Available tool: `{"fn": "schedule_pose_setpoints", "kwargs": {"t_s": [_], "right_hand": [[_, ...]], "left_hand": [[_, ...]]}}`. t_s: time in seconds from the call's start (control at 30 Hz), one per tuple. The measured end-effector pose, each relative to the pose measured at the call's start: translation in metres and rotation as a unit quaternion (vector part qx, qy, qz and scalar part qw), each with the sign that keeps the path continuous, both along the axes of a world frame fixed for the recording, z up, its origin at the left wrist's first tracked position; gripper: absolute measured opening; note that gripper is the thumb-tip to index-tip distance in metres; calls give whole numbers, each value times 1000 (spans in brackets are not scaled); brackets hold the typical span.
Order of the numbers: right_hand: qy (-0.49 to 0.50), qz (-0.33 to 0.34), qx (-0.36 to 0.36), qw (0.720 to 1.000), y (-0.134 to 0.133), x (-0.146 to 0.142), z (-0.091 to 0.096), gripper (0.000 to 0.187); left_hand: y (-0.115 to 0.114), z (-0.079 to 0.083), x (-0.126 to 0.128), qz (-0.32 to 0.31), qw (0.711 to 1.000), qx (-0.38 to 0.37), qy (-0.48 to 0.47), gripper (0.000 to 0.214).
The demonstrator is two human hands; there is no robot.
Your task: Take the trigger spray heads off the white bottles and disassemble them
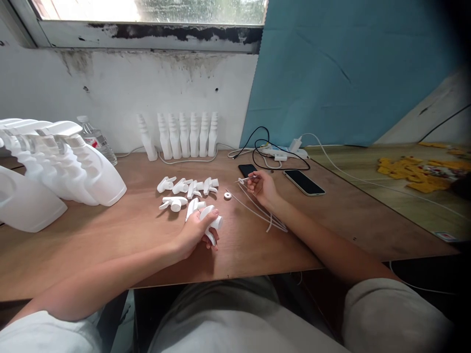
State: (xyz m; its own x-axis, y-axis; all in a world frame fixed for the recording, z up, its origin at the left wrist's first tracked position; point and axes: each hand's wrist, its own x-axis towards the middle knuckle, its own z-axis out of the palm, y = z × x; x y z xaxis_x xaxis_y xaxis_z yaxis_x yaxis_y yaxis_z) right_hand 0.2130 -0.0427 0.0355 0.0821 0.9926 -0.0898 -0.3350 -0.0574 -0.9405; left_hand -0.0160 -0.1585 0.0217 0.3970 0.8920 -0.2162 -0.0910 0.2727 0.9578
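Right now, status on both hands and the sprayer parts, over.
Left hand shut on trigger sprayer head. Right hand pinching thin white tube. Spare tubes and small white ring lie on the table between them.

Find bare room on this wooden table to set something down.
Bare wood: between the large white plastic bottles and the left hand; also right of the thin white tubes. Crowded around the white trigger heads and black phones.

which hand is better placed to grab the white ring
Right, probably: the right hand is close beside the ring, though pinching a tube; the left hand is farther, wrapped round a sprayer head.
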Motion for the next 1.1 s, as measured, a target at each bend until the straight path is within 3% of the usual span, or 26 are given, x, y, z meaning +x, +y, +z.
{"fn": "schedule_pose_setpoints", "kwargs": {"t_s": [0.2, 0.37, 0.6, 0.93, 1.1], "right_hand": [[-114, 7, 46, 992, 3, -4, -20, 16], [-186, 36, 103, 976, -2, -11, -19, 19], [-323, 52, 203, 923, -7, -11, -15, 23], [-453, 49, 240, 857, -9, -10, -14, 26], [-449, 57, 241, 859, -9, -11, -14, 27]], "left_hand": [[0, 0, 0, 1, 1000, -3, 3, 41], [-1, 2, 0, -4, 1000, -1, -1, 41], [-2, 2, 1, 5, 1000, -2, 3, 41], [-2, 1, 1, 1, 1000, 10, -1, 39], [-1, 2, 0, 4, 1000, 4, 7, 42]]}}
